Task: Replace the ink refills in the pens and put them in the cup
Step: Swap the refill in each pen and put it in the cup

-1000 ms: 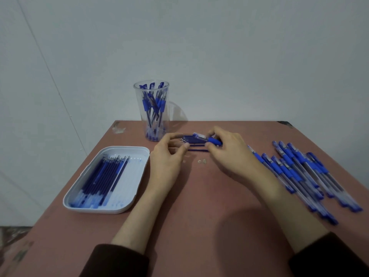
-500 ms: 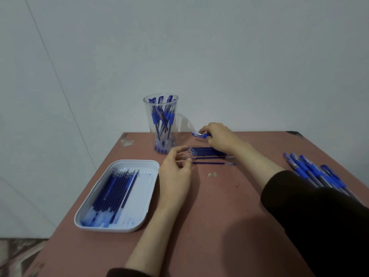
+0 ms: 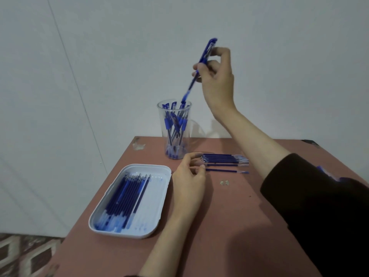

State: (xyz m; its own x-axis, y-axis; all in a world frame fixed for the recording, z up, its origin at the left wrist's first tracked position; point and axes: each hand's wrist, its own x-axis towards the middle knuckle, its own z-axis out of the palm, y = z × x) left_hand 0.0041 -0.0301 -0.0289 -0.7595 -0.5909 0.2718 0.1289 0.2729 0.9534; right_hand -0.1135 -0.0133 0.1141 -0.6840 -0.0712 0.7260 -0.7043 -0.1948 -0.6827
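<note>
My right hand [image 3: 216, 80] is raised above the clear plastic cup [image 3: 174, 140] and pinches a blue pen [image 3: 199, 70], tip down, just over the cup's rim. The cup stands at the table's back edge and holds several blue pens. My left hand [image 3: 189, 176] rests on the table with loosely curled fingers, its fingertips touching the left ends of a row of loose blue refills [image 3: 223, 159]. One refill [image 3: 227, 171] lies apart in front of that row.
A white tray [image 3: 157, 212] with several blue refills sits at the front left of the reddish table [image 3: 229, 226]. Small scraps [image 3: 224, 182] lie mid-table. My dark right sleeve [image 3: 319, 206] covers the table's right side, where a bit of blue pen [image 3: 327, 172] shows.
My right hand has lifted the pen from the table near the refills up to above the cup. The view has tilted upward. My left hand stays by the refills.
</note>
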